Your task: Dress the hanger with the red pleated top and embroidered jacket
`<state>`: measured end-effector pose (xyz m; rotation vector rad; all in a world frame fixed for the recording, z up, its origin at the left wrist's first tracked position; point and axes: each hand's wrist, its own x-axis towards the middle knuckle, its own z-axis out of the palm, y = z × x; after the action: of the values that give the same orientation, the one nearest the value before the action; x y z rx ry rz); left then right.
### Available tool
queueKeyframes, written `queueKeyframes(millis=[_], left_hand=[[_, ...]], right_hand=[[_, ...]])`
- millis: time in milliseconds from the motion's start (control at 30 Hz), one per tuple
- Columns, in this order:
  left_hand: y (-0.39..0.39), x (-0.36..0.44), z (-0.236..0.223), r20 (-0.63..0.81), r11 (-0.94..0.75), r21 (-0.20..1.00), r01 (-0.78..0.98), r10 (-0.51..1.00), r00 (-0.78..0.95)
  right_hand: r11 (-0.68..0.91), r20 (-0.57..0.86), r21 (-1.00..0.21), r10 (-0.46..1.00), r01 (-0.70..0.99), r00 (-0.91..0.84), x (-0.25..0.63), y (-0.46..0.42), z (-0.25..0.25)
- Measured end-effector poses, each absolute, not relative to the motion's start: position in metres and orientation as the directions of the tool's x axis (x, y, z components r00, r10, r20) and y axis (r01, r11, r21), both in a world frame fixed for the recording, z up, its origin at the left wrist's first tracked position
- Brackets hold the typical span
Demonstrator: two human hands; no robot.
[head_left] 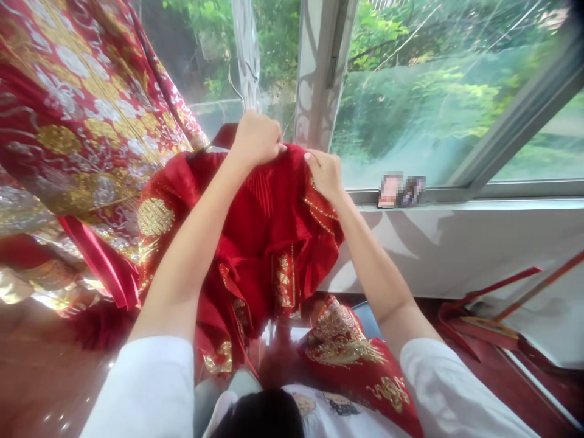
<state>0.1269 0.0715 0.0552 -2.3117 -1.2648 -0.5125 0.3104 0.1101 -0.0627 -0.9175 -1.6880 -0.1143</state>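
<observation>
A red garment with gold embroidery and a pleated inner part (264, 201) hangs spread out in front of me. My left hand (258, 140) is closed on its upper edge, fingers curled over the cloth beside a dark red hanger (224, 136). My right hand (325, 173) pinches the same edge further right, with the thumb on the near side. Beaded trim shows just below the right hand. The lower panels drop towards my knees, and I cannot tell whether the garment is a skirt or a top. Another red piece with gold embroidery (356, 356) lies over my lap.
Heavily embroidered red, gold and silver clothing (91, 109) hangs close on the left. A window (424, 115) runs behind, with two small blurred items (401, 191) on its sill. A red long-handled dustpan-like thing (488, 325) rests on the floor at right.
</observation>
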Motion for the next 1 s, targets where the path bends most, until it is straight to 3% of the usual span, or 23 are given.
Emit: queueKeyframes(millis=[100, 267, 467, 600, 667, 733, 833, 933, 1000], left_hand=[[0.065, 0.127, 0.055, 0.508, -0.455, -0.238, 0.858, 0.694, 0.509], [0.064, 0.129, 0.054, 0.51, -0.461, -0.195, 0.865, 0.706, 0.492], [0.051, 0.119, 0.055, 0.639, -0.615, -0.085, 0.784, 0.57, 0.516], [0.009, 0.063, 0.029, 0.791, -0.536, 0.088, 0.839, 0.55, 0.268], [-0.005, 0.023, 0.006, 0.828, -0.435, 0.202, 0.878, 0.554, 0.083], [-0.007, -0.012, -0.015, 0.813, -0.376, 0.261, 0.889, 0.582, 0.007], [0.001, -0.038, -0.031, 0.774, -0.363, 0.298, 0.883, 0.633, -0.001], [0.001, -0.033, -0.029, 0.768, -0.357, 0.286, 0.889, 0.641, 0.01], [-0.006, -0.027, -0.027, 0.776, -0.363, 0.278, 0.889, 0.631, 0.015]], right_hand=[[0.691, 0.913, -0.362, 0.399, 0.625, 0.088, 0.299, 0.104, -0.074], [0.633, 0.9, -0.431, 0.357, 0.643, 0.251, 0.286, 0.103, -0.079], [0.545, 0.915, -0.343, 0.378, 0.765, 0.142, 0.281, 0.063, -0.099], [0.464, 0.909, -0.353, 0.376, 0.812, 0.18, 0.275, 0.005, -0.148], [0.399, 0.847, -0.412, 0.498, 0.819, 0.184, 0.271, -0.016, -0.169], [0.351, 0.73, -0.498, 0.664, 0.793, 0.164, 0.268, -0.029, -0.178], [0.459, 0.685, -0.563, 0.725, 0.687, 0.077, 0.258, -0.037, -0.167], [0.657, 0.817, -0.471, 0.576, 0.589, 0.011, 0.236, -0.037, -0.146], [0.688, 0.844, -0.432, 0.537, 0.583, -0.009, 0.218, -0.031, -0.141]])
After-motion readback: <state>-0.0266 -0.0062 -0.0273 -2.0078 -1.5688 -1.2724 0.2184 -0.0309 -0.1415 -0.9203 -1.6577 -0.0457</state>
